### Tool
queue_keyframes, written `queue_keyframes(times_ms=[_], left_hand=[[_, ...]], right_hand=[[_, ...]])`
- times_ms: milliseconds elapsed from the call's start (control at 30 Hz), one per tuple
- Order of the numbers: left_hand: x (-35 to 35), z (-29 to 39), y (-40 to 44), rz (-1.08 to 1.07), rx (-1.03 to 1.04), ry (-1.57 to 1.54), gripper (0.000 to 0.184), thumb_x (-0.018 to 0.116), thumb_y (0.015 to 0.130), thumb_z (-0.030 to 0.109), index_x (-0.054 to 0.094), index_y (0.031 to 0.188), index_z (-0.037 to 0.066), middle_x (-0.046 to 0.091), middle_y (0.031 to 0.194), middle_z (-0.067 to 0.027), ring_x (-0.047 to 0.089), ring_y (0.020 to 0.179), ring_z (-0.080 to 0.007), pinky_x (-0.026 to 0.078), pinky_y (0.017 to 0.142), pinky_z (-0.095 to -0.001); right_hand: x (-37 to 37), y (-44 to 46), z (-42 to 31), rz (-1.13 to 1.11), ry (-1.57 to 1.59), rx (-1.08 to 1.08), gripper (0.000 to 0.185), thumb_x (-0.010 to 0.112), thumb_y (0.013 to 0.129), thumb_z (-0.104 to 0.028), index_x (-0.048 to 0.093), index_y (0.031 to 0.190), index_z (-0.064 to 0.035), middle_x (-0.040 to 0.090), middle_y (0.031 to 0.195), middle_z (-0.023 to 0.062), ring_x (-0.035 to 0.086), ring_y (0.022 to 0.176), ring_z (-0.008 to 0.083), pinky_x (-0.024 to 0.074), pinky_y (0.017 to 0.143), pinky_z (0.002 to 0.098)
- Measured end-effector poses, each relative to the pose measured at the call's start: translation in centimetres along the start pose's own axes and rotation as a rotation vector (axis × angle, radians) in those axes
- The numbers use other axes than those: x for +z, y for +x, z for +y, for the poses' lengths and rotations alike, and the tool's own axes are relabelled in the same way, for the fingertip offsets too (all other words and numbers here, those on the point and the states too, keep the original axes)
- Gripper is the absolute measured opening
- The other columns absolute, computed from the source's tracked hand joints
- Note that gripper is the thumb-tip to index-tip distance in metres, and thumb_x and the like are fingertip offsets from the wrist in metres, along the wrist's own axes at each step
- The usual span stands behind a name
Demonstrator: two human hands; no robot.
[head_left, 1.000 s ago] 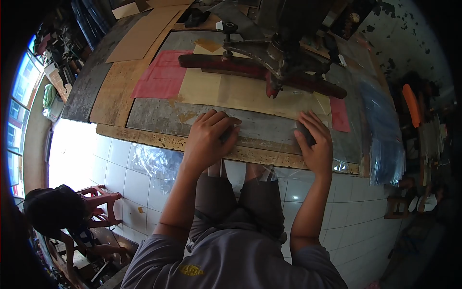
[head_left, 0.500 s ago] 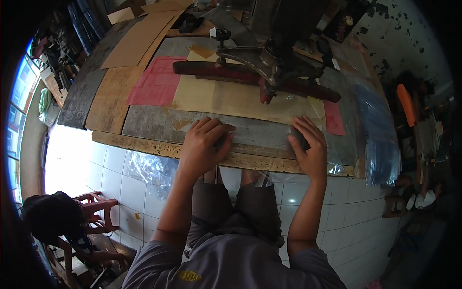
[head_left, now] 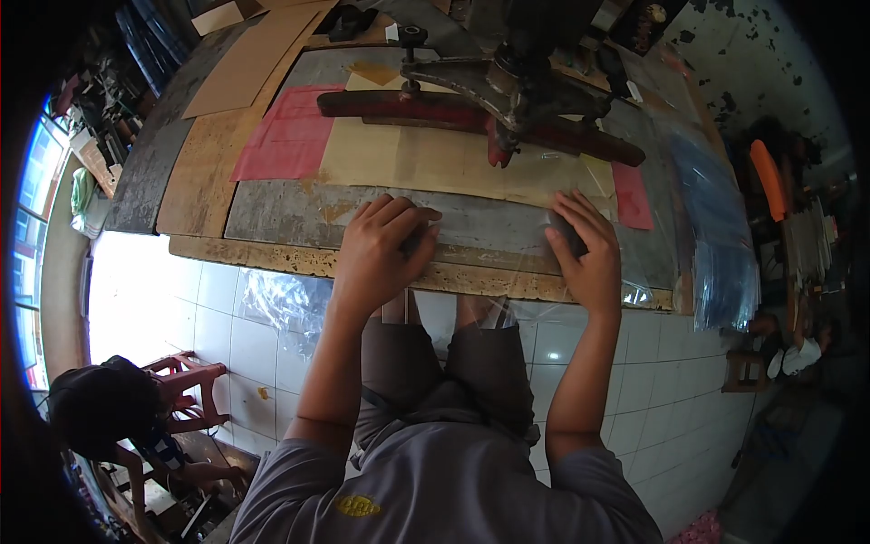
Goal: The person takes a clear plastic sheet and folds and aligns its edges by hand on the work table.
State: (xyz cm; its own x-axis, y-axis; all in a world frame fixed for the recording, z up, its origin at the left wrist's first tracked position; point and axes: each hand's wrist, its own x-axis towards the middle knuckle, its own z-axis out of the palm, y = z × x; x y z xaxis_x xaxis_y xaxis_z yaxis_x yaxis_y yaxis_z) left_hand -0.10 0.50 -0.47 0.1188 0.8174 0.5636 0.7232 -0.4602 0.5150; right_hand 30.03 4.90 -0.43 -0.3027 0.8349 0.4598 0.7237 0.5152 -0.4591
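My left hand (head_left: 381, 245) rests at the front of the grey board (head_left: 272, 207), its fingers curled and thumb drawn in around a dark area I cannot make out. Farther right, my right hand (head_left: 594, 258) curves its fingers and thumb round a similar dark shape, too hidden to name. Thin clear plastic (head_left: 530, 263) shows beside the right hand. Behind both hands lies a beige sheet (head_left: 435, 165), with pink pieces (head_left: 281, 136) at its ends. Above the sheet stands a dark metal press with a long red-brown bar (head_left: 435, 111).
Brown cardboard (head_left: 254, 68) lies at the back left. Stacked clear plastic sheets (head_left: 725, 258) hang over the right edge. Crumpled plastic (head_left: 285, 304) shows below the front edge (head_left: 317, 260). At the lower left, a person (head_left: 104, 408) is beside a red stool (head_left: 195, 394).
The view has shifted slightly, so the table appears a little higher and farther left than at first. Both hands keep nearly the same pose and place on the board.
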Motion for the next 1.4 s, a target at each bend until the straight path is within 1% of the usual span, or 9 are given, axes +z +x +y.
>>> queue_keyframes(times_ms=[533,633,967,1067,1267,1400], left_hand=[[0.06,0.03,-0.09,0.005,0.004,-0.002,0.015,0.073,0.081,0.007,0.074,0.095,0.005,0.068,0.083,-0.0064,0.065,0.081,-0.0276,0.052,0.077,-0.0407],[0.09,0.17,-0.02,0.024,0.009,-0.014,0.013,0.073,0.081,0.009,0.073,0.093,0.007,0.065,0.082,-0.0057,0.063,0.080,-0.0270,0.051,0.077,-0.0405],[-0.24,0.35,0.06,-0.012,-0.009,0.011,0.016,0.073,0.081,0.009,0.075,0.096,0.005,0.068,0.084,-0.0074,0.065,0.082,-0.0287,0.052,0.078,-0.0419],[-0.02,0.17,0.01,0.019,0.009,0.007,0.013,0.073,0.081,0.009,0.073,0.094,0.008,0.065,0.083,-0.0048,0.063,0.081,-0.0259,0.050,0.077,-0.0399],[-0.03,0.26,0.02,0.012,0.004,0.006,0.013,0.073,0.081,0.009,0.073,0.094,0.007,0.066,0.083,-0.0049,0.063,0.081,-0.0261,0.050,0.077,-0.0403],[-0.15,0.40,0.05,-0.004,-0.011,0.010,0.015,0.073,0.081,0.009,0.075,0.096,0.006,0.067,0.084,-0.0077,0.064,0.082,-0.0287,0.052,0.078,-0.0413]], right_hand=[[0.08,-0.20,0.17,0.004,-0.004,0.003,0.035,0.075,0.091,-0.021,0.072,0.121,-0.0031,0.069,0.133,0.0094,0.056,0.135,0.0296,0.0422,0.111,0.0436],[0.05,-0.18,0.10,0.005,-0.002,0.006,0.035,0.075,0.091,-0.021,0.072,0.121,-0.0028,0.069,0.132,0.0096,0.056,0.135,0.0298,0.0421,0.111,0.0439],[-0.18,-0.06,-0.01,0.002,0.007,-0.012,0.035,0.075,0.091,-0.020,0.072,0.120,-0.0019,0.069,0.133,0.0102,0.056,0.134,0.0306,0.0423,0.111,0.0444],[-0.20,-0.05,-0.05,0.000,0.006,-0.010,0.035,0.075,0.091,-0.020,0.072,0.120,-0.0023,0.069,0.133,0.0100,0.056,0.134,0.0306,0.0424,0.111,0.0444],[-0.14,-0.06,0.01,0.004,-0.010,-0.014,0.034,0.075,0.091,-0.020,0.072,0.120,-0.0028,0.069,0.133,0.0102,0.056,0.134,0.0309,0.0427,0.110,0.0443],[-0.03,-0.03,0.14,0.010,0.004,-0.011,0.034,0.075,0.091,-0.020,0.072,0.120,-0.0028,0.069,0.133,0.0098,0.056,0.135,0.0304,0.0425,0.110,0.0438]])
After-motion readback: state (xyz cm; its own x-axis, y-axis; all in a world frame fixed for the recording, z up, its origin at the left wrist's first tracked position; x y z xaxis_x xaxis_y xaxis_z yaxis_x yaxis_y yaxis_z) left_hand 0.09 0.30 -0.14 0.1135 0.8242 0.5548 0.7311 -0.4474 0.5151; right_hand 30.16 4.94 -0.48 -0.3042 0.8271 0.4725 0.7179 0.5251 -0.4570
